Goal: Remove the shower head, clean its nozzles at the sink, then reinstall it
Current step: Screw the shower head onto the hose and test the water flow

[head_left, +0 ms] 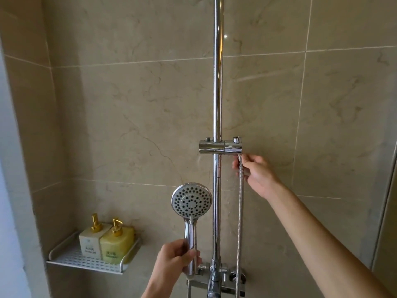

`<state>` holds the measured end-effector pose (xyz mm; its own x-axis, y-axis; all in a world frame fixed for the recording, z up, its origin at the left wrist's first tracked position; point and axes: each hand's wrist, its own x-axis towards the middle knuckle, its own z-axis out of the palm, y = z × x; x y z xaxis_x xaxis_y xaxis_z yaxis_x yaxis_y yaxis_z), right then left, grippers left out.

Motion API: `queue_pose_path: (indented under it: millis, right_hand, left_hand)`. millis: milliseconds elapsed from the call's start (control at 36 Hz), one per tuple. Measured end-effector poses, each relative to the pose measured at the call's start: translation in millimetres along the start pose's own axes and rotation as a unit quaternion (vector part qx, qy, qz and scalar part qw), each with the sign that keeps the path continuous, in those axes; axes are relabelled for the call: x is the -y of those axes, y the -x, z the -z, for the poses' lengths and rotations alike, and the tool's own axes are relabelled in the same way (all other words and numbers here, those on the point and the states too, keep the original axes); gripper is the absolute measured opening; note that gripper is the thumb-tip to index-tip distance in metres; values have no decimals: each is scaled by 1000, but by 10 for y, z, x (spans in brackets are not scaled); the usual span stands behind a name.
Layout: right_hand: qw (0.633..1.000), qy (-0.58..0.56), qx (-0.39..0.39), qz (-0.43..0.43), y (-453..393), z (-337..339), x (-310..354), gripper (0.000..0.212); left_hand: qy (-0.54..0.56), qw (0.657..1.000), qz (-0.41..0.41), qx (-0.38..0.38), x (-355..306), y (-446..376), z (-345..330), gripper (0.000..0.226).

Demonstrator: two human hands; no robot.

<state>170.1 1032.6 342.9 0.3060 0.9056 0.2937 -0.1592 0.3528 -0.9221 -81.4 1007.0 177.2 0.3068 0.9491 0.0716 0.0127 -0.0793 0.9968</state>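
2 hands are at work in the shower: the left hand [176,258] is wrapped around the chrome handle of the shower head [191,202], holding it upright with the nozzle face turned toward the camera, just left of the vertical rail [218,82] and above the mixer tap [217,278]. The right hand [254,172] pinches the metal hose [240,211] near its top, right under the bracket [220,146] clamped on the rail; the hose hangs straight down from there past the tap. So the head is already off the bracket but looks still joined to the hose, whose lower end runs out of view below the left hand. My guess is the step in hand is freeing the hose from the bracket so the head can travel to the sink. Risks from here: the chrome handle is slick, and a loose grip could drop the head onto the tap or floor and crack the face. Tugging the hose sideways while it is caught under the bracket could kink it or twist the bracket on the rail. On the left wall, 2 pump bottles [107,240] stand on a white perforated shelf [68,260], well clear of the hands, though a swinging hose could reach them.
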Motion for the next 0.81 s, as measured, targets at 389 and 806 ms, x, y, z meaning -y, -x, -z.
queue_pose_path:
  millis: [389, 806]
  right_hand:
    - [996, -80, -13, 24, -42, -42, 180, 30]
    - [999, -33, 11, 36, -53, -14, 228, 7]
  left_hand:
    - [-22, 1000, 15, 1, -16, -18, -29, 6]
    - [-40, 999, 23, 4, -67, 6, 31, 7]
